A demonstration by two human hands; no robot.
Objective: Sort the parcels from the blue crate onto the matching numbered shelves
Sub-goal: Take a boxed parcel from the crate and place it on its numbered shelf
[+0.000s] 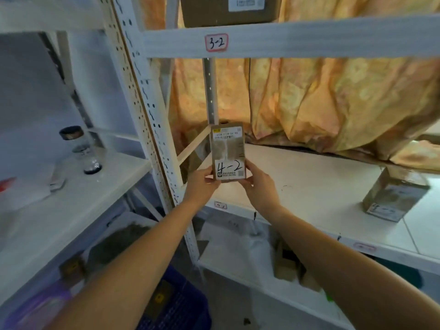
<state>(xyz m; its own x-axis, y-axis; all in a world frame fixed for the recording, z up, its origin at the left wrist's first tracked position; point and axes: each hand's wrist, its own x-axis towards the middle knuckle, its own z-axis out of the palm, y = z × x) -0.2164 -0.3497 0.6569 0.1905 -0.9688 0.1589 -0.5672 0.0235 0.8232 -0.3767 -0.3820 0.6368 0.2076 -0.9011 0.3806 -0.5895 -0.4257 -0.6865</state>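
Observation:
A small brown cardboard parcel [228, 151] marked "4-2" by hand stands upright above the near left end of a white shelf [309, 186]. My left hand [202, 184] grips its lower left corner and my right hand [258, 184] grips its lower right corner. A small tag [220, 205] on that shelf's front edge is too blurred to read for sure. The beam above carries a red-bordered label reading "3-2" [216, 42]. The blue crate [176, 303] sits low between my forearms, partly hidden by my left arm.
Another brown box [395, 198] sits at the right of the same shelf. An orange curtain [333, 96] hangs behind. A box [228, 10] stands on the shelf above. A clear jar [82, 151] is on the left rack. Bags and parcels fill the shelf below.

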